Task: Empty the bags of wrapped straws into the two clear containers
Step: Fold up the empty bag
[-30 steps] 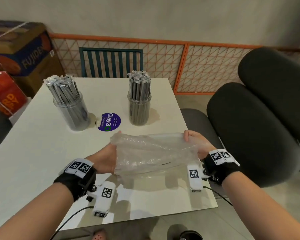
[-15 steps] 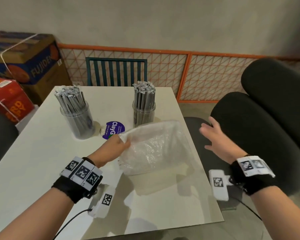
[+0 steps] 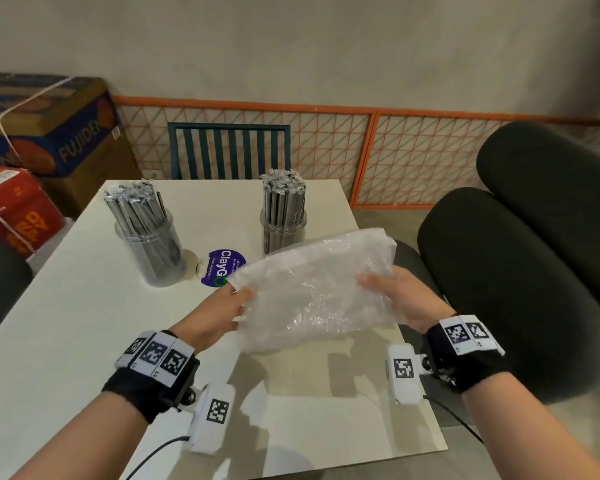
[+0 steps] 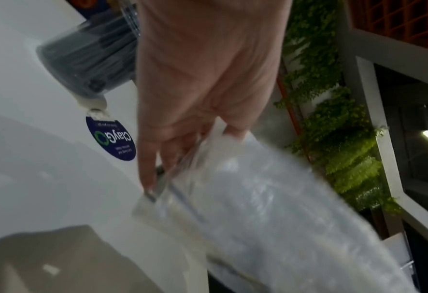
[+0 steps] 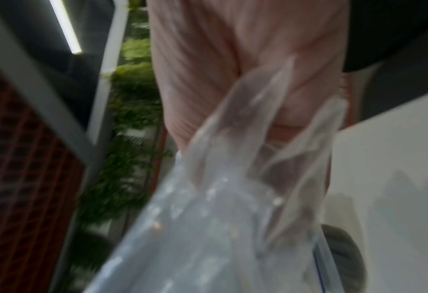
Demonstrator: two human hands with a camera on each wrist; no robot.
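We are holding the emptied bag (image 3: 312,292), left hand (image 3: 219,313) pinching its nine o'clock edge, right hand (image 3: 400,303) gripping three o'clock; both containers (image 3: 149,251) look full, so setting it aside comes next.

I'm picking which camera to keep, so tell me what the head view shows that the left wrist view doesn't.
Only the head view shows both straw-filled containers, left and right, the right hand holding the bag and the black chair. Only the left wrist view shows green foliage outside and the fingers pinching the bag's edge close up. Both show the left hand, the clear bag, the ClayGo sticker and the white table.
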